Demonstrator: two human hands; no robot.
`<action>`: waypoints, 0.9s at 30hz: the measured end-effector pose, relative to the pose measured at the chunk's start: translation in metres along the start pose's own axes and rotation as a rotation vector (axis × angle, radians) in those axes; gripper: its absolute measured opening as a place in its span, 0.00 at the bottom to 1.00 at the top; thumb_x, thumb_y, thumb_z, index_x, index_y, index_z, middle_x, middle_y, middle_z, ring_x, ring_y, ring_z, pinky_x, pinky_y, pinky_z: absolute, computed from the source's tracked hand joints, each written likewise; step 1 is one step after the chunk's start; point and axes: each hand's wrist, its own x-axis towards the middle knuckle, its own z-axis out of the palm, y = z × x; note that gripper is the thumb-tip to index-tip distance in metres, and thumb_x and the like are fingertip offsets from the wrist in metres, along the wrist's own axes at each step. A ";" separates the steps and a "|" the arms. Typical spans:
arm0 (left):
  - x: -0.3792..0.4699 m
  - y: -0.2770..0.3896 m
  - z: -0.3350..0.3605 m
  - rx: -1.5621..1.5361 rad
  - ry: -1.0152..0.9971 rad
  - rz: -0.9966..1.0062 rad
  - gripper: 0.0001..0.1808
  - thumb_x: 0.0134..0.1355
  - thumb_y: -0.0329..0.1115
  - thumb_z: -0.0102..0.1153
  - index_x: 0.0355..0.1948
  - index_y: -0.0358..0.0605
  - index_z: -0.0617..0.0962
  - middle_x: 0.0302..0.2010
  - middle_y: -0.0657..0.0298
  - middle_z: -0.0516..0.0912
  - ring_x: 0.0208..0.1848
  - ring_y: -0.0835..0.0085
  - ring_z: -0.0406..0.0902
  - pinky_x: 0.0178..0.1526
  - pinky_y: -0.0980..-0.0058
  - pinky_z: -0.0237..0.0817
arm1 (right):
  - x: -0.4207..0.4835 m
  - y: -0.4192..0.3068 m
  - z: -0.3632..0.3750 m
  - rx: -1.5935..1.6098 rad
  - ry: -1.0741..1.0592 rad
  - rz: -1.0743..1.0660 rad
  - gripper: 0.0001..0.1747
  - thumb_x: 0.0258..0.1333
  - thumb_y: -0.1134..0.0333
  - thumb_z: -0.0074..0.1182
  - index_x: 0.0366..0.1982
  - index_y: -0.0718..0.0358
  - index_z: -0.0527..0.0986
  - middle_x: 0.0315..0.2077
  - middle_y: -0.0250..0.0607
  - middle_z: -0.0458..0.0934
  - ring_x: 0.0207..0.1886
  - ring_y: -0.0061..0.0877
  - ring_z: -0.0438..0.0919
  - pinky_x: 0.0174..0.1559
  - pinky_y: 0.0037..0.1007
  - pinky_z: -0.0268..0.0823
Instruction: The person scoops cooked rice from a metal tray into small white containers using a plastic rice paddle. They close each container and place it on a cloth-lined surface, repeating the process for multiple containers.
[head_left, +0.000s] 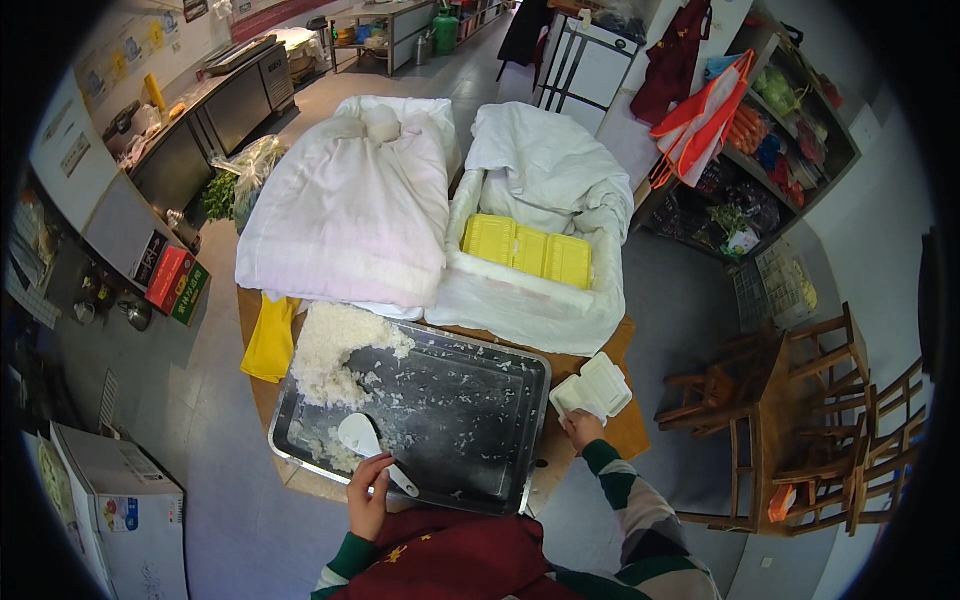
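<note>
A large dark metal tray (465, 420) lies before me, with a heap of cooked white rice (330, 352) at its far left and loose grains scattered over the rest. In the tray's near left part rests a white rice paddle (360, 433), its handle pointing towards me. My left hand (367, 491) is at that handle with bent fingers; whether it grips the handle is unclear. Right of the tray, my right hand (583, 430) holds the near edge of a pale clamshell takeaway box (600, 388), which stands with its lid open. No food shows in the box.
Behind the tray stand a cloth-covered container (345, 217) and a cloth-lined container (525, 300) with yellow takeaway boxes (529, 247). A yellow cloth (271, 337) hangs at the table's left edge. Wooden chairs (817, 427) stand at right, a white carton (127, 510) at lower left.
</note>
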 end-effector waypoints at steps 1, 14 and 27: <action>0.000 0.000 0.000 -0.001 0.001 0.004 0.12 0.69 0.30 0.54 0.49 0.39 0.85 0.53 0.52 0.84 0.58 0.58 0.80 0.62 0.66 0.67 | 0.001 -0.002 -0.003 -0.063 0.001 0.056 0.15 0.59 0.63 0.57 0.45 0.60 0.81 0.41 0.49 0.83 0.45 0.47 0.82 0.50 0.45 0.74; 0.001 -0.001 0.000 -0.696 -0.250 -0.565 0.32 0.76 0.55 0.42 0.63 0.37 0.75 0.62 0.51 0.79 0.61 0.56 0.79 0.62 0.61 0.69 | 0.000 -0.189 -0.120 0.290 0.554 -0.169 0.11 0.45 0.75 0.59 0.35 0.60 0.80 0.34 0.44 0.81 0.38 0.44 0.80 0.41 0.41 0.73; -0.098 -0.059 -0.137 -0.680 -0.029 -0.738 0.28 0.61 0.20 0.61 0.64 0.34 0.73 0.58 0.53 0.82 0.59 0.61 0.80 0.63 0.64 0.72 | -0.015 -0.323 0.069 0.617 -0.336 -0.172 0.15 0.56 0.66 0.66 0.35 0.64 0.71 0.33 0.47 0.78 0.33 0.45 0.80 0.37 0.42 0.72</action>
